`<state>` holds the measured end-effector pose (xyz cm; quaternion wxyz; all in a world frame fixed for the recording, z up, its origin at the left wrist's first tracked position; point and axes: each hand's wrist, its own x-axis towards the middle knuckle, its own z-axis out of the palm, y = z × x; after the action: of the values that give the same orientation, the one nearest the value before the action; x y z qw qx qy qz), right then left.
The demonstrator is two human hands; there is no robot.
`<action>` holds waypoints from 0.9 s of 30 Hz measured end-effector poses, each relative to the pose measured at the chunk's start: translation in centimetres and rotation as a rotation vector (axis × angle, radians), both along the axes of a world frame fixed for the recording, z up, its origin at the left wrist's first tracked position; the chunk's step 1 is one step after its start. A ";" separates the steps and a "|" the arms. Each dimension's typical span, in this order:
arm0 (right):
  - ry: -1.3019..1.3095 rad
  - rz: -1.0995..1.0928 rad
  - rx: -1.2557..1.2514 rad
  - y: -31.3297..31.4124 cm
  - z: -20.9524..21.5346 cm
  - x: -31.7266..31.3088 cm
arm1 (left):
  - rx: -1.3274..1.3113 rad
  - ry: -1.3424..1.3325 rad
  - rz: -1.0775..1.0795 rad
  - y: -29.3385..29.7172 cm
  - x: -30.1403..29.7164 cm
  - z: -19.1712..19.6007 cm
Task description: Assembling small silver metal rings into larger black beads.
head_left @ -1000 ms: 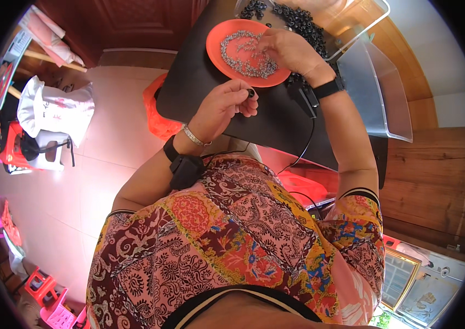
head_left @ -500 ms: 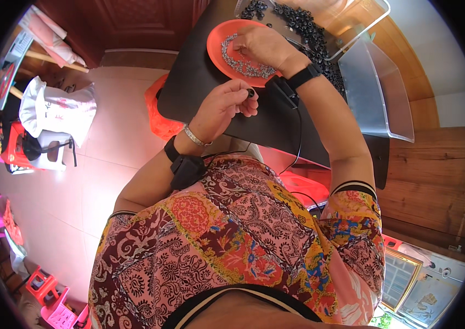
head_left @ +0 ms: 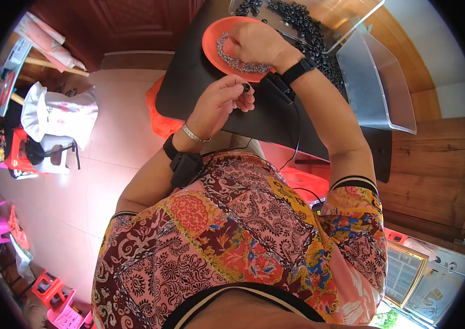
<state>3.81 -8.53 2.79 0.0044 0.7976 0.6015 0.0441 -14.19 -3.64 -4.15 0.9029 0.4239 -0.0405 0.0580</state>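
Note:
My left hand (head_left: 222,104) is closed in front of the plate's near edge. Between its thumb and fingers sits a small round black part (head_left: 245,88), like a little knob or cap. Over the orange-red plate (head_left: 210,48), my right hand (head_left: 259,45) is bent with fingers curled down into it. Its fingertips are largely hidden, so anything pinched there cannot be made out. Small silvery metal pieces (head_left: 224,56) lie in a curved band on the plate around that hand. Each wrist has a black strap with a box-shaped device.
The dark table (head_left: 183,82) carries a heap of black parts (head_left: 309,33) at the back right. A clear plastic bin (head_left: 372,82) stands to its right. A black cable (head_left: 298,131) hangs from the right wrist device. An orange bag (head_left: 158,112) is at the table's left edge.
My right hand has curled more tightly over the plate. My left hand keeps the black part, almost unmoved. The whole view has shifted slightly.

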 end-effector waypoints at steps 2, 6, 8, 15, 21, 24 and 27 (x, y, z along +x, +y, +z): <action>0.173 -0.043 0.063 -0.8 1.1 0.5 | 0.015 0.003 0.002 0.0 0.0 0.0; 0.733 -0.016 0.428 -4.0 0.9 1.9 | 0.006 0.010 -0.020 0.0 0.2 -0.1; 0.818 -0.017 0.464 -5.7 2.0 0.3 | 0.011 0.007 -0.008 0.4 0.1 -0.3; 1.119 -0.115 0.679 -11.5 1.7 -8.0 | 0.026 0.010 -0.005 0.0 0.0 0.1; 1.013 -0.097 0.913 -11.7 -0.8 -10.8 | 0.068 -0.016 -0.134 -1.8 -0.1 0.7; 1.052 -0.121 0.949 -12.1 -1.8 -11.8 | -0.026 0.010 -0.148 -2.1 -0.5 0.3; 0.802 -0.089 0.998 -12.2 -3.0 -12.0 | 0.008 -0.006 -0.140 -2.3 -0.6 0.4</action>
<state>-8.22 -20.70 -0.20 -0.5909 0.6824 0.4300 0.0170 -14.80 -5.94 -3.77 0.9029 0.4237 -0.0729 -0.0042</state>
